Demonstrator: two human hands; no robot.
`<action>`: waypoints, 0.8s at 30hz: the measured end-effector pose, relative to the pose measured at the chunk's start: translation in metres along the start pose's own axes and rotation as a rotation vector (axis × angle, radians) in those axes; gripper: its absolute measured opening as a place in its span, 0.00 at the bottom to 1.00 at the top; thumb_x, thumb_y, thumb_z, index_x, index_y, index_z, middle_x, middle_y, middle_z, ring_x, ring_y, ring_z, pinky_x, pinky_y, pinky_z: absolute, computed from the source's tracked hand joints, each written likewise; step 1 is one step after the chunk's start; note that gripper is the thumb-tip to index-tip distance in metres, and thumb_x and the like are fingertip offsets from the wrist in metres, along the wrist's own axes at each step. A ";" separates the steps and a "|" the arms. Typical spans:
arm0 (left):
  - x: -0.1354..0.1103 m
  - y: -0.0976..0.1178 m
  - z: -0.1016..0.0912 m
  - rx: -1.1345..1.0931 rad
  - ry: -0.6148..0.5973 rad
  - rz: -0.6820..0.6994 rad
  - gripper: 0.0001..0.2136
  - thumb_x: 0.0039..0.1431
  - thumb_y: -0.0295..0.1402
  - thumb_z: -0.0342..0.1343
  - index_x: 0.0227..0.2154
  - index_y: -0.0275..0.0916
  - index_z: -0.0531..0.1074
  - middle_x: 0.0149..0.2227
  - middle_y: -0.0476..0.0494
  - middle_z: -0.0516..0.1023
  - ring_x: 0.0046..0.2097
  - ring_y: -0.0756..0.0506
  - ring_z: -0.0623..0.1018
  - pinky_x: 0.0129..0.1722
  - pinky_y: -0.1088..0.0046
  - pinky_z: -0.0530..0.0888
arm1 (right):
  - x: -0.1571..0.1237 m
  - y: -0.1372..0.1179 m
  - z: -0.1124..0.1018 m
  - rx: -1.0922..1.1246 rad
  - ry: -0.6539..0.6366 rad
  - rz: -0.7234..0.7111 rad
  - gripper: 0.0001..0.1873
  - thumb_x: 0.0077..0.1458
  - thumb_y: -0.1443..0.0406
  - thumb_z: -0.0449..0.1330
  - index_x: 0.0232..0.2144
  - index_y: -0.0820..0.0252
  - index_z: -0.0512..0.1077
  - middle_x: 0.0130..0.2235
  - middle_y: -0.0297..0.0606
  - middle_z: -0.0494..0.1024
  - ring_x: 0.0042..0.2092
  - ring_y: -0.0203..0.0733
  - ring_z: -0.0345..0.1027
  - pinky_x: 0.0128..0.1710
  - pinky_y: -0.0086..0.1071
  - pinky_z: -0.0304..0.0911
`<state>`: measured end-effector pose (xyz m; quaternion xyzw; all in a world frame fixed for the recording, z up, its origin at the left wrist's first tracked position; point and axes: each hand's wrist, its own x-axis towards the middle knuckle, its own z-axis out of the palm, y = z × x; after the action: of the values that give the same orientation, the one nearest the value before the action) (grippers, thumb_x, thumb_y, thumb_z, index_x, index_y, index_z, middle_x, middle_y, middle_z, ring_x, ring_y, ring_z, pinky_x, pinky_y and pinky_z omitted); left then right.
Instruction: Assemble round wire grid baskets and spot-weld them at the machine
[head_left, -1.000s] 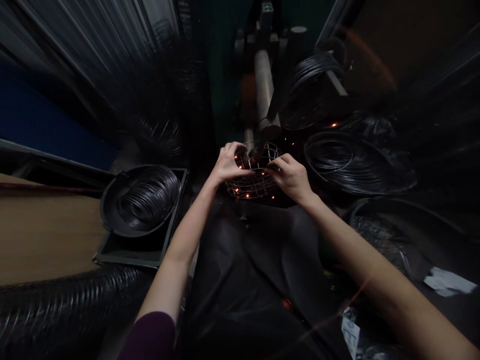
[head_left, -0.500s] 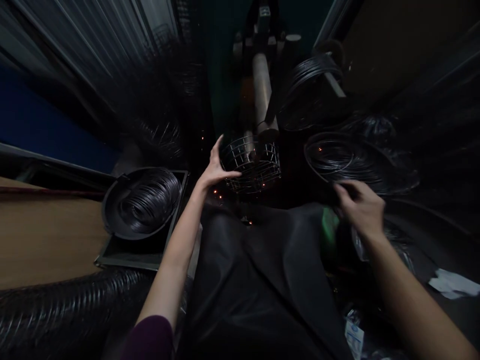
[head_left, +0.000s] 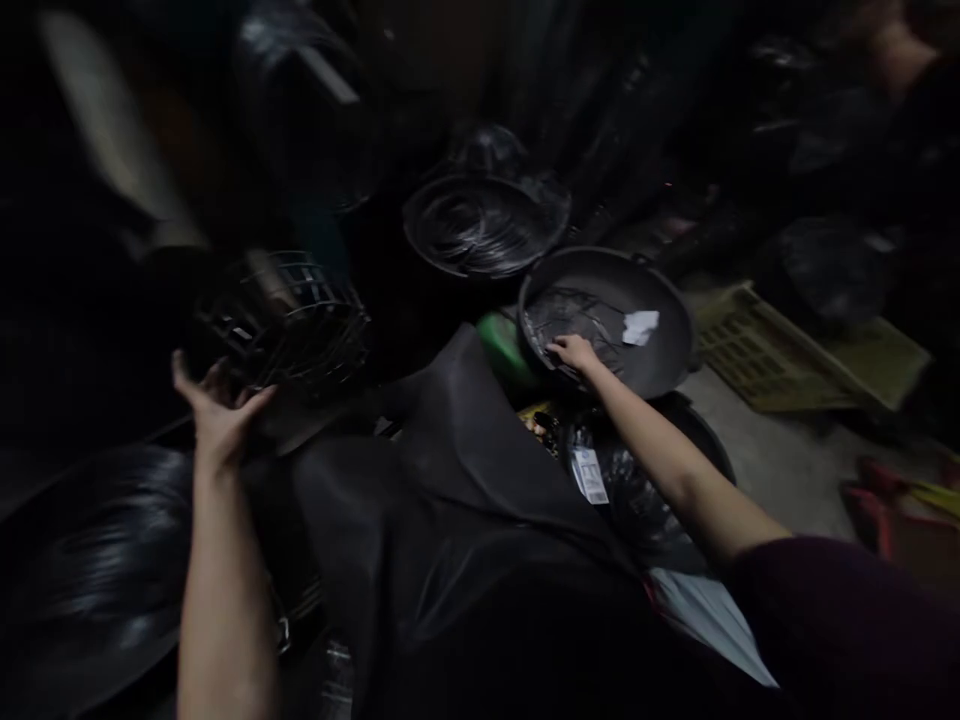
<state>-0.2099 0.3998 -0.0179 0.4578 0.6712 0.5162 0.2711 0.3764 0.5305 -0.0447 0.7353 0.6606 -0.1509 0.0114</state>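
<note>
My left hand (head_left: 221, 405) is open, its fingers and thumb spread, at the near left side of a round wire basket (head_left: 322, 335). The basket is made of crossed metal wires and hangs around a bar of the machine. My right hand (head_left: 576, 354) reaches into a wide dark pan (head_left: 667, 300), its fingers extended at the loose thin wire pieces (head_left: 559, 312) lying there. No piece shows lifted in it. A crumpled white paper (head_left: 640, 327) also lies in the pan. Motion blur and dim light hide fine detail.
Behind sits a dish with coiled wire (head_left: 480, 225). A pale machine tube (head_left: 120, 130) stands at upper left. A yellow plastic crate (head_left: 787, 350) is on the right. A labelled plastic-wrapped bundle (head_left: 589, 475) lies below the pan. Dark cloth (head_left: 450, 500) covers my lap.
My view has swung right, bringing the pan and crate into sight. My right hand has moved from beside the coil dish into the pan. My left hand stays open by the basket.
</note>
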 end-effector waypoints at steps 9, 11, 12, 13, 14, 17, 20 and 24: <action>0.006 -0.012 0.003 -0.021 -0.010 -0.015 0.66 0.16 0.55 0.76 0.61 0.73 0.40 0.64 0.49 0.63 0.68 0.35 0.65 0.62 0.39 0.65 | 0.025 0.031 0.005 0.150 0.069 0.218 0.20 0.61 0.60 0.56 0.47 0.71 0.77 0.41 0.52 0.81 0.40 0.46 0.75 0.45 0.34 0.65; 0.008 -0.015 0.002 -0.025 0.005 -0.030 0.67 0.13 0.53 0.77 0.60 0.75 0.40 0.64 0.51 0.64 0.67 0.34 0.65 0.62 0.37 0.65 | 0.028 0.033 0.004 0.141 0.087 0.217 0.20 0.61 0.60 0.56 0.46 0.71 0.76 0.44 0.53 0.80 0.43 0.47 0.73 0.46 0.35 0.63; 0.009 -0.016 0.002 -0.031 0.008 -0.032 0.67 0.13 0.52 0.77 0.60 0.75 0.41 0.64 0.51 0.64 0.68 0.34 0.65 0.62 0.37 0.65 | 0.031 0.033 0.003 0.130 0.101 0.217 0.20 0.62 0.61 0.54 0.48 0.71 0.75 0.47 0.54 0.79 0.46 0.48 0.72 0.48 0.36 0.62; 0.009 -0.017 0.001 -0.038 0.009 -0.030 0.67 0.14 0.52 0.77 0.61 0.74 0.41 0.64 0.51 0.63 0.68 0.34 0.64 0.62 0.37 0.65 | 0.036 0.033 0.002 0.117 0.115 0.214 0.21 0.63 0.62 0.51 0.50 0.72 0.74 0.49 0.55 0.78 0.48 0.49 0.71 0.49 0.36 0.61; 0.009 -0.017 0.000 -0.044 0.008 -0.026 0.66 0.15 0.52 0.77 0.61 0.74 0.41 0.65 0.50 0.62 0.69 0.34 0.63 0.62 0.37 0.65 | 0.041 0.032 0.001 0.104 0.126 0.208 0.22 0.64 0.64 0.49 0.53 0.72 0.72 0.50 0.56 0.76 0.49 0.49 0.70 0.51 0.37 0.61; 0.008 -0.018 -0.001 -0.046 0.004 -0.019 0.65 0.17 0.51 0.78 0.61 0.74 0.43 0.65 0.52 0.62 0.69 0.35 0.62 0.62 0.39 0.66 | 0.058 0.023 -0.003 0.058 0.123 0.148 0.25 0.64 0.70 0.43 0.59 0.73 0.66 0.53 0.56 0.74 0.50 0.46 0.69 0.52 0.35 0.59; 0.009 -0.018 -0.001 -0.056 -0.008 -0.017 0.63 0.19 0.47 0.79 0.59 0.77 0.44 0.63 0.56 0.64 0.68 0.36 0.64 0.62 0.39 0.67 | 0.068 0.012 -0.005 -0.015 0.065 0.043 0.22 0.63 0.72 0.48 0.56 0.72 0.69 0.53 0.58 0.73 0.47 0.42 0.70 0.48 0.33 0.60; 0.002 -0.010 0.003 -0.090 0.053 -0.051 0.64 0.22 0.43 0.79 0.62 0.72 0.43 0.60 0.52 0.65 0.65 0.37 0.67 0.62 0.44 0.67 | 0.053 -0.004 -0.016 -0.112 0.021 -0.116 0.11 0.64 0.65 0.57 0.45 0.67 0.73 0.44 0.42 0.75 0.38 0.33 0.70 0.41 0.30 0.64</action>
<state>-0.2113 0.4031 -0.0279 0.4139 0.6657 0.5509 0.2865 0.3805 0.5861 -0.0416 0.6956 0.7095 -0.1064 0.0367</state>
